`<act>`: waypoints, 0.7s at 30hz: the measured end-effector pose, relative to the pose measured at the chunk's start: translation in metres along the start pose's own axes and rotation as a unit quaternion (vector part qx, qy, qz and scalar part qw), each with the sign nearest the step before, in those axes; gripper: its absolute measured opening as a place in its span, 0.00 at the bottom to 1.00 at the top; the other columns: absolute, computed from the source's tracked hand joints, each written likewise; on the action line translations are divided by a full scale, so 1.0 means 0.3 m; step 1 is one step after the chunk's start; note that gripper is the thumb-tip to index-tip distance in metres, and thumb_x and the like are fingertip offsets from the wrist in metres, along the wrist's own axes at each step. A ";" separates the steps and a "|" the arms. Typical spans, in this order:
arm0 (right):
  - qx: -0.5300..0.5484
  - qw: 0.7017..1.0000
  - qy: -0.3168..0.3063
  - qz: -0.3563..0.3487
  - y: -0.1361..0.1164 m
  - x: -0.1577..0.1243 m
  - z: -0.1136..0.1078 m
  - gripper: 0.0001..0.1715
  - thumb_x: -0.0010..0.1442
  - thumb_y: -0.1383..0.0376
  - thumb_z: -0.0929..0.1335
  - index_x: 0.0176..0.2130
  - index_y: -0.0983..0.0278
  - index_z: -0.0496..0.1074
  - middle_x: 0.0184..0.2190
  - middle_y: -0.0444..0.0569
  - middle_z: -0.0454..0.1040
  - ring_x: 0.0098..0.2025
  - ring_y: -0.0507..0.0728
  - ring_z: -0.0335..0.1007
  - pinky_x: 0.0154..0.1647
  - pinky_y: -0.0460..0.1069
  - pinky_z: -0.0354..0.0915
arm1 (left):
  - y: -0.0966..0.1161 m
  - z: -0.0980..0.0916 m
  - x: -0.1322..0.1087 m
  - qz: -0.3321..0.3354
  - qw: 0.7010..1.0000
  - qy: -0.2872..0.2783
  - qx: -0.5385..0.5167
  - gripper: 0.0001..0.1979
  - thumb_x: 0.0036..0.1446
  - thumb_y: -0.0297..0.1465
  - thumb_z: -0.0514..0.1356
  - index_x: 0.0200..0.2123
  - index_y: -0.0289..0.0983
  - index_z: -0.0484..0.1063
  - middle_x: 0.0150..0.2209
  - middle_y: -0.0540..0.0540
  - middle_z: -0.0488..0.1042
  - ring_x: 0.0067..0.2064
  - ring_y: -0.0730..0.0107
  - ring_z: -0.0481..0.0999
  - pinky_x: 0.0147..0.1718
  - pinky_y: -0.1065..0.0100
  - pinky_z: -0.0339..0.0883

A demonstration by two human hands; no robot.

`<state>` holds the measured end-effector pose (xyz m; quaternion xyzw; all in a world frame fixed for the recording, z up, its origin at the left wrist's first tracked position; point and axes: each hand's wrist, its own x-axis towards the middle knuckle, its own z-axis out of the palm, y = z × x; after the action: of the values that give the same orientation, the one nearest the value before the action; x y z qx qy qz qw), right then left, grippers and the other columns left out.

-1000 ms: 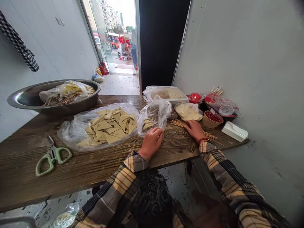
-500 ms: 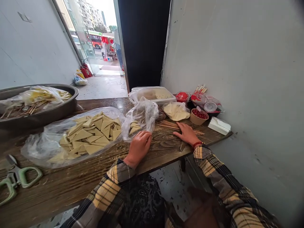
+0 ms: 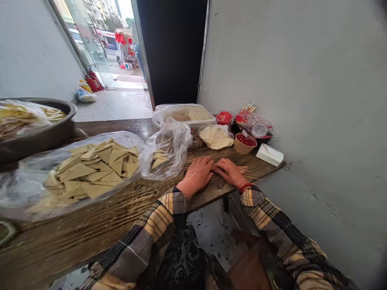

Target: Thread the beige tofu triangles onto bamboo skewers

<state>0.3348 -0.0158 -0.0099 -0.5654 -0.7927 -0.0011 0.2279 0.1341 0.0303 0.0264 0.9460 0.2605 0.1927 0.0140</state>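
Wooden sticks [image 3: 244, 170] on table [image 3: 121, 219], right of frame centre.
Long axis roughly left-right, right ends slightly lower in frame; which way tips point, can't tell. Left hand [image 3: 198, 174], right hand [image 3: 230, 172] curled over them; grip hidden.

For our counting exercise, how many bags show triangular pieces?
2: a large plastic bag; a smaller plastic bag to its right, nearer the left hand. More could be hidden.

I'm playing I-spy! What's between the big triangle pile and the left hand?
In the head view, a crumpled clear bag and a few triangles lie there.
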 end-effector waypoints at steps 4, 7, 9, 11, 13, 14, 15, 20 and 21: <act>0.005 1.000 0.007 0.004 -0.020 0.003 -0.009 0.10 0.65 0.61 0.64 0.42 0.62 0.74 0.36 0.49 0.72 0.41 0.56 0.66 0.43 0.50 0.62 | 0.004 0.060 0.050 -0.023 0.995 -0.079 0.056 0.12 0.61 0.36 0.55 0.40 0.34 0.71 0.42 0.39 0.71 0.47 0.54 0.70 0.43 0.58 0.65; -0.007 0.999 0.030 0.028 -0.024 0.001 -0.011 0.13 0.63 0.59 0.67 0.46 0.62 0.73 0.40 0.52 0.73 0.44 0.59 0.67 0.46 0.53 0.62 | -0.003 0.074 0.042 -0.033 0.993 -0.084 0.073 0.12 0.64 0.32 0.49 0.41 0.33 0.69 0.39 0.40 0.71 0.44 0.57 0.72 0.41 0.60 0.65; -0.019 0.997 0.062 0.045 -0.024 -0.003 -0.012 0.18 0.61 0.58 0.68 0.49 0.62 0.72 0.44 0.54 0.73 0.47 0.62 0.66 0.49 0.56 0.62 | -0.006 0.072 0.031 -0.039 0.993 -0.081 0.079 0.12 0.65 0.30 0.46 0.41 0.33 0.69 0.39 0.39 0.71 0.44 0.58 0.72 0.41 0.61 0.65; -0.009 0.991 0.114 0.074 -0.020 -0.013 -0.011 0.21 0.60 0.57 0.68 0.52 0.61 0.71 0.47 0.55 0.72 0.50 0.63 0.66 0.52 0.58 0.61 | -0.008 0.068 0.025 -0.053 0.992 -0.083 0.081 0.13 0.65 0.28 0.45 0.41 0.33 0.68 0.40 0.39 0.71 0.44 0.58 0.72 0.42 0.61 0.65; 0.051 0.969 0.192 0.145 -0.010 -0.032 -0.009 0.21 0.60 0.57 0.68 0.52 0.61 0.71 0.49 0.55 0.72 0.52 0.63 0.65 0.55 0.59 0.60 | -0.014 0.065 0.025 -0.080 0.990 -0.094 0.070 0.11 0.64 0.28 0.47 0.42 0.32 0.68 0.41 0.38 0.72 0.45 0.59 0.71 0.44 0.61 0.64; 0.088 0.950 0.233 0.189 -0.003 -0.044 -0.007 0.20 0.60 0.57 0.67 0.51 0.62 0.72 0.49 0.55 0.72 0.52 0.62 0.66 0.56 0.59 0.60 | -0.018 0.064 0.027 -0.092 0.989 -0.098 0.060 0.10 0.63 0.28 0.48 0.42 0.32 0.68 0.42 0.38 0.72 0.46 0.59 0.71 0.44 0.62 0.64; 0.122 0.928 0.266 0.231 0.006 -0.059 -0.005 0.20 0.60 0.56 0.66 0.49 0.63 0.73 0.48 0.55 0.73 0.51 0.62 0.67 0.55 0.58 0.61 | -0.023 0.063 0.029 -0.103 0.989 -0.098 0.050 0.10 0.62 0.28 0.49 0.41 0.33 0.69 0.43 0.38 0.72 0.46 0.59 0.71 0.45 0.62 0.64; 0.210 0.890 0.266 0.305 0.033 -0.114 0.012 0.24 0.62 0.52 0.62 0.44 0.66 0.75 0.36 0.54 0.78 0.35 0.58 0.74 0.38 0.54 0.70 | -0.051 0.055 0.039 -0.156 0.986 -0.052 -0.033 0.09 0.62 0.30 0.48 0.39 0.35 0.67 0.43 0.39 0.73 0.45 0.60 0.73 0.42 0.63 0.64; 0.227 0.891 0.250 0.303 0.031 -0.113 0.017 0.23 0.61 0.52 0.63 0.43 0.66 0.76 0.34 0.52 0.79 0.33 0.57 0.74 0.34 0.53 0.71 | -0.054 0.053 0.040 -0.175 0.982 -0.050 -0.051 0.09 0.63 0.31 0.48 0.39 0.36 0.66 0.42 0.40 0.74 0.44 0.60 0.73 0.40 0.63 0.64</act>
<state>0.3500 -0.0414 -0.0292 -0.6922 -0.4784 0.1071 0.5296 0.1413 0.0515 0.0140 0.8921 0.4110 0.1531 0.1083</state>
